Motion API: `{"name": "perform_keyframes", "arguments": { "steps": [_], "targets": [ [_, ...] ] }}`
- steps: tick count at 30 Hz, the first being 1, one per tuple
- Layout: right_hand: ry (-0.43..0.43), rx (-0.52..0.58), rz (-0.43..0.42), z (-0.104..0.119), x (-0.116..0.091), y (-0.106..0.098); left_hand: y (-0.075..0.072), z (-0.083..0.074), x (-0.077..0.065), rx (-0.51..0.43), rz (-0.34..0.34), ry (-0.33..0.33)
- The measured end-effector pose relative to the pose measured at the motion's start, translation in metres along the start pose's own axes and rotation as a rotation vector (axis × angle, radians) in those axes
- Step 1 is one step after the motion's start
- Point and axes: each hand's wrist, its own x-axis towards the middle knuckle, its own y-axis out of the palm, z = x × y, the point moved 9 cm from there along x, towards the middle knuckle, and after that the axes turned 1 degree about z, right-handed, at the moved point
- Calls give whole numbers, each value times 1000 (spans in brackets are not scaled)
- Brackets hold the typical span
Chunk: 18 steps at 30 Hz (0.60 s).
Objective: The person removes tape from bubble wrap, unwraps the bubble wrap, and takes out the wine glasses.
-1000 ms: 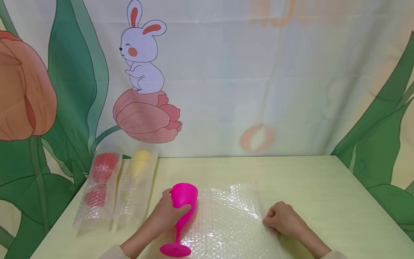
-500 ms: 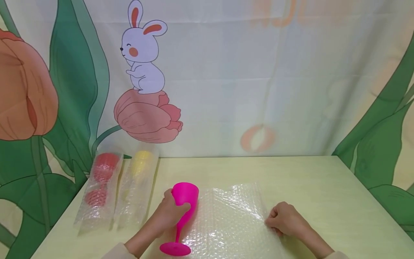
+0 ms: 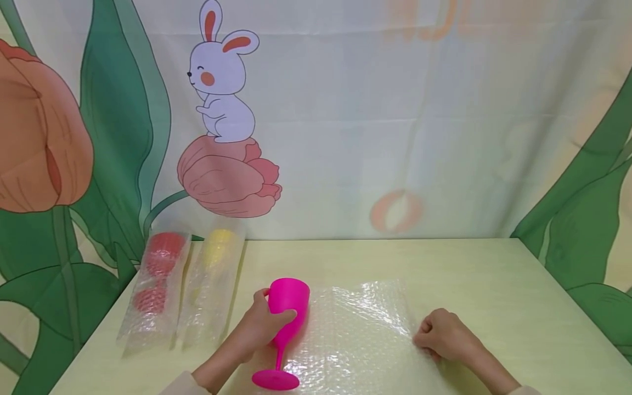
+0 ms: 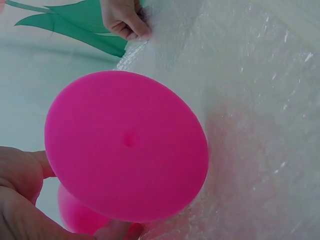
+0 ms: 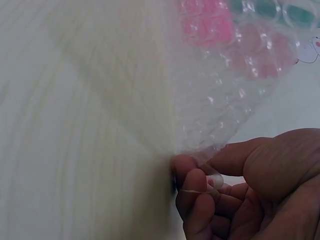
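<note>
A bright pink goblet (image 3: 288, 302) is in my left hand (image 3: 261, 326), which grips it round the bowl with the thumb across the front. The goblet leans slightly, its round foot toward me; in the left wrist view that foot (image 4: 125, 145) fills the middle and covers most of the stem and bowl. Under and beside it lies a clear bubble wrap sheet (image 3: 362, 334). My right hand (image 3: 446, 334) pinches the sheet's right edge between thumb and fingers. In the right wrist view the pinched bubble wrap (image 5: 215, 100) rises off the table.
On the left of the pale table (image 3: 503, 291) lie two wrapped packs side by side: a red goblet (image 3: 165, 252) in bubble wrap and a yellow item (image 3: 217, 247) in bubble wrap. A printed cloth backdrop (image 3: 321, 137) hangs behind the table's far edge.
The whole head view has shifted slightly to the right. Both hands keep their holds on the goblet and the sheet, with little other visible movement.
</note>
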Motion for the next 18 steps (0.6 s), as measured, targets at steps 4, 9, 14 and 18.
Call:
{"name": "perform_keyframes", "arguments": {
  "steps": [4, 9, 14, 18],
  "targets": [
    [1, -15, 3, -2, 1, -2, 1, 1, 0, -21, 1, -14],
    [3, -15, -5, -6, 1, -4, 3, 2, 1, -88, 5, -33],
    [-6, -13, -10, -6, 0, -5, 2, 4, 2, -194, 14, -31],
    [-24, -22, -17, -5, 0, -4, -1, 5, 3, -258, 13, -29]
  ]
}}
